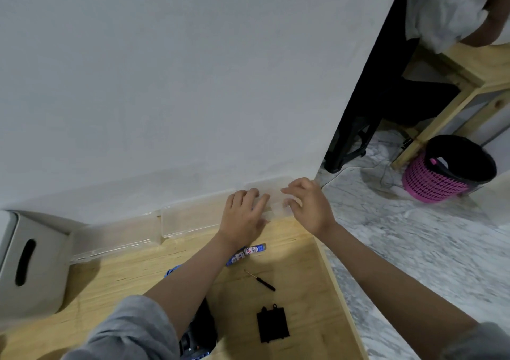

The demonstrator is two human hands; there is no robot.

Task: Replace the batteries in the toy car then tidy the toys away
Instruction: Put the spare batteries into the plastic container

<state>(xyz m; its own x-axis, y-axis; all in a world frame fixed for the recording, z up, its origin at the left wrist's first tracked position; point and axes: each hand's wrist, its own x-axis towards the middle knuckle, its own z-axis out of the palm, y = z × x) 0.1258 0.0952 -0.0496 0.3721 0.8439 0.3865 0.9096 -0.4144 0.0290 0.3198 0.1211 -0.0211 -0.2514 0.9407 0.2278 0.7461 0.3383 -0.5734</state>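
At the far left a grey storage bin [30,266] with a slot handle stands on the wooden table [298,299], against the white wall. Next along the wall lie clear plastic cases [176,223], hard to separate from the background.

The toy car [197,332] sits at the near edge, mostly hidden under the left forearm, only a dark body and a blue part showing. Its black battery cover [273,324] lies loose just to the right, and a small screwdriver [260,280] rests between cover and batteries. The blue pack of batteries [248,251] peeks out under the left wrist.

The left hand [244,216] lies flat on a clear case [271,198] at the table's far right corner, fingers straight and slightly apart. The right hand [309,205] hovers over the same case with fingers spread and curved; whether they actually touch the lid I cannot tell.

Risks, as I judge them: the case sits close to the table edge, so a hard pull on a stiff latch could tip it to the marble floor [414,249]. The left forearm could also sweep the batteries or nudge the car, and the loose cover and screwdriver could roll or be knocked off.
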